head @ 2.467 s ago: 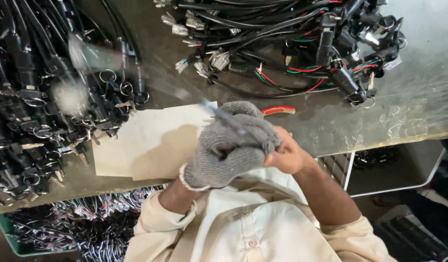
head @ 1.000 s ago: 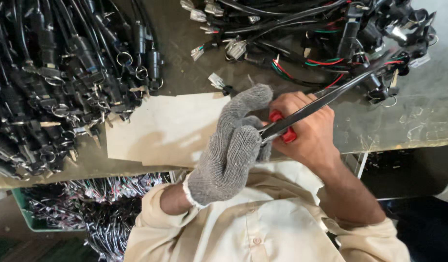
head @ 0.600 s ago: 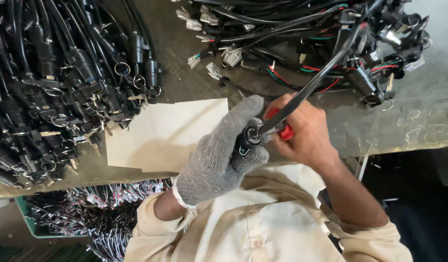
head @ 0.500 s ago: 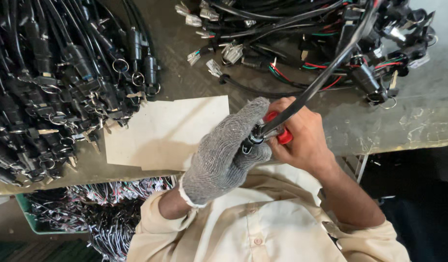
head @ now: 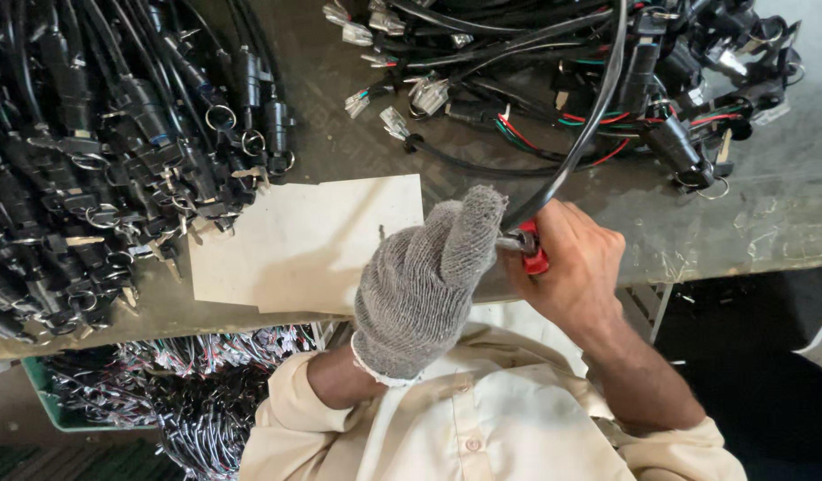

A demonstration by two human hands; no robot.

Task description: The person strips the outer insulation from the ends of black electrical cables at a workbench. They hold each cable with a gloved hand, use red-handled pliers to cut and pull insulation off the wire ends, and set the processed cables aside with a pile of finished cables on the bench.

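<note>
My left hand (head: 427,283), in a grey knitted glove, is closed around the near end of a thick black cable (head: 582,135) that curves up and away over the table. My bare right hand (head: 574,269) grips a red-handled tool (head: 532,253) whose metal tip meets the cable end right beside the glove's thumb. Both hands are held close together just above the table's front edge. The tool's jaws and the cable tip are mostly hidden between the hands.
A pale cardboard sheet (head: 295,242) lies on the grey table (head: 767,223). A heap of black cables with key rings (head: 99,151) fills the left; a tangle of black, red and green wires with connectors (head: 607,80) lies at the back right. A green crate of wiring (head: 126,392) sits below the table.
The black cable has swung from a low slant to the right into a steep upward curve. The hands stayed together on its end, and the view shifted slightly.
</note>
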